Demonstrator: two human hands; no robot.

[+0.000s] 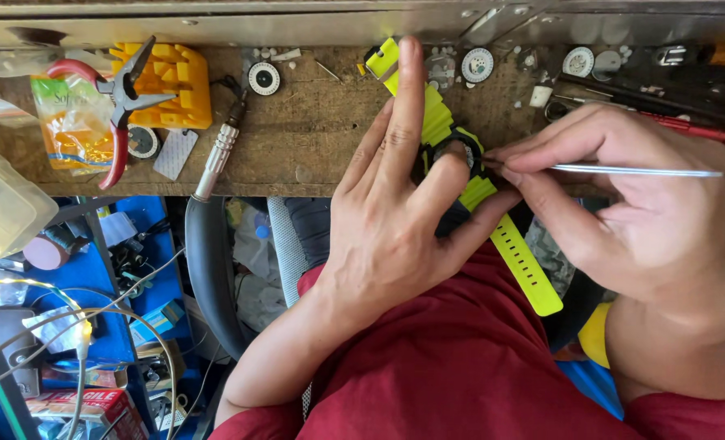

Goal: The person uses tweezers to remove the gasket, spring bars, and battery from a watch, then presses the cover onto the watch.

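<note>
My left hand (395, 204) grips a wristwatch with a black case (454, 155) and a bright yellow-green strap (525, 265), pressing it against the front edge of the wooden bench (314, 130). Its index finger lies stretched along the upper strap. My right hand (639, 212) pinches a thin silver tool (639, 171), whose tip touches the right side of the watch case. The lower strap hangs down over my red shirt.
Red-handled pliers (118, 106) lie on a yellow block (175, 81) at the left of the bench. Watch dials (263, 78) and small parts are scattered along the back. A clear plastic box (0, 204) sits far left; cables and clutter fill the floor below.
</note>
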